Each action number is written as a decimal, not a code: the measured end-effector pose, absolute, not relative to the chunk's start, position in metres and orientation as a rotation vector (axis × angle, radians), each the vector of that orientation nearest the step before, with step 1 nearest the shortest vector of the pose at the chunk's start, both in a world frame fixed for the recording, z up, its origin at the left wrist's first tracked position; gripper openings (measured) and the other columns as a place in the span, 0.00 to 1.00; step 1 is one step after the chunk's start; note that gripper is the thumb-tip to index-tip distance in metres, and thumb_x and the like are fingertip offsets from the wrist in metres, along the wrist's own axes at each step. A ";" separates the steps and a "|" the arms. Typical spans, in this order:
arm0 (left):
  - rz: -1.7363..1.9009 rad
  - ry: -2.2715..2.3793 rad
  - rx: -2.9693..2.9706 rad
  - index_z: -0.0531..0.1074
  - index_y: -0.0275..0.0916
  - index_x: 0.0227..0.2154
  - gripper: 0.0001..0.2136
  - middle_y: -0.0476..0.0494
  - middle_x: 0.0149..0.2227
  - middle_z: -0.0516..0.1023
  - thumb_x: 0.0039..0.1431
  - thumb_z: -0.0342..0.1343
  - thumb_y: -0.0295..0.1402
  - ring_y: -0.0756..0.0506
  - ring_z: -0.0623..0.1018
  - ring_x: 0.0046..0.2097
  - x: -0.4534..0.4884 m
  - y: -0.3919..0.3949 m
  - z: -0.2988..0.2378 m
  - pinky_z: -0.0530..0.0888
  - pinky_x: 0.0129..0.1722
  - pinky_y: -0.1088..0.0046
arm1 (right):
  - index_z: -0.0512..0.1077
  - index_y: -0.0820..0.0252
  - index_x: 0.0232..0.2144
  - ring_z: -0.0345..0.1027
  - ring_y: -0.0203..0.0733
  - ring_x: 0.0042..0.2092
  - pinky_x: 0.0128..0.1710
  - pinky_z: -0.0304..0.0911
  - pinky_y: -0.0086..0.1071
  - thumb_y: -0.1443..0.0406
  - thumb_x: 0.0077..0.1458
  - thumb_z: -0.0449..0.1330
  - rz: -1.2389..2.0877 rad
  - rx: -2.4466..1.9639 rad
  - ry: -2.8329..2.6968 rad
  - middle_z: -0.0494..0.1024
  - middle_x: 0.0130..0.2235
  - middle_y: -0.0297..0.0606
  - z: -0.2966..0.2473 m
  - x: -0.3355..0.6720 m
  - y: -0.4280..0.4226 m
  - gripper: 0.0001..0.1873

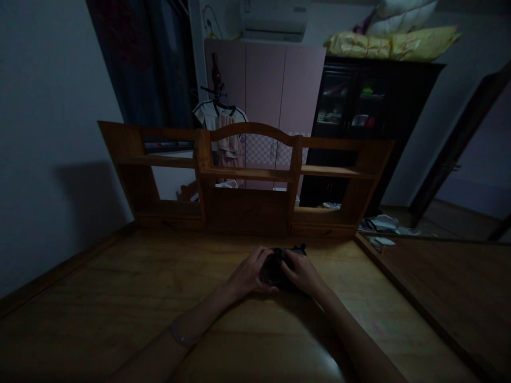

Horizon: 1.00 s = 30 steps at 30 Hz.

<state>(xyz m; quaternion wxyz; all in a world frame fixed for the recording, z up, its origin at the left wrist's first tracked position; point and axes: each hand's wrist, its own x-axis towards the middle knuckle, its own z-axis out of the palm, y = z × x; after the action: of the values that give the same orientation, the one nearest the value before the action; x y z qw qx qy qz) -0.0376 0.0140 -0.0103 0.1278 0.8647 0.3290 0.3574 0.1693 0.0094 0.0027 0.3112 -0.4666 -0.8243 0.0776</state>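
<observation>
A small dark object (279, 266), maybe a pouch or bundle of black cloth, lies on the wooden desk (120, 298) near its back. My left hand (249, 274) curls round its left side with fingers bent over it. My right hand (303, 272) grips its right side, fingers closed on the top. The room is dim and the object's shape is hard to make out. A thin band sits on my left wrist (181, 335).
A low wooden shelf unit (247, 175) stands along the desk's back edge. Behind it are a pink wardrobe (275, 90), clothes on hangers (223, 127) and a dark cabinet (359, 106) with bedding on top. A second wooden surface (439, 287) adjoins at right.
</observation>
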 end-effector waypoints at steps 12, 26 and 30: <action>1.025 1.051 2.511 0.57 0.40 0.51 0.41 0.40 0.47 0.66 0.35 0.67 0.52 0.38 0.70 0.49 -0.038 0.015 -0.014 0.69 0.50 0.59 | 0.68 0.58 0.36 0.71 0.43 0.36 0.35 0.60 0.30 0.61 0.60 0.51 0.245 -1.238 -2.177 0.77 0.36 0.40 0.002 0.172 0.011 0.09; 1.041 1.021 2.516 0.58 0.40 0.50 0.40 0.40 0.48 0.65 0.35 0.68 0.50 0.39 0.69 0.49 -0.038 0.015 -0.014 0.70 0.50 0.59 | 0.68 0.58 0.36 0.71 0.42 0.36 0.34 0.59 0.29 0.61 0.60 0.51 0.227 -1.210 -2.171 0.77 0.36 0.40 0.002 0.171 0.009 0.08; 1.046 0.998 2.541 0.58 0.39 0.51 0.40 0.40 0.48 0.65 0.35 0.67 0.51 0.38 0.69 0.49 -0.037 0.015 -0.013 0.70 0.51 0.58 | 0.68 0.58 0.35 0.71 0.42 0.36 0.34 0.59 0.29 0.61 0.60 0.51 0.229 -1.212 -2.175 0.77 0.36 0.40 0.003 0.170 0.009 0.08</action>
<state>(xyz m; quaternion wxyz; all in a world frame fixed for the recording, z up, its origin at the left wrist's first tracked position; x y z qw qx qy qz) -0.0375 0.0151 -0.0127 0.1088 0.8640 0.3394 0.3556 0.1702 0.0087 0.0034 0.3154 -0.4600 -0.8255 0.0868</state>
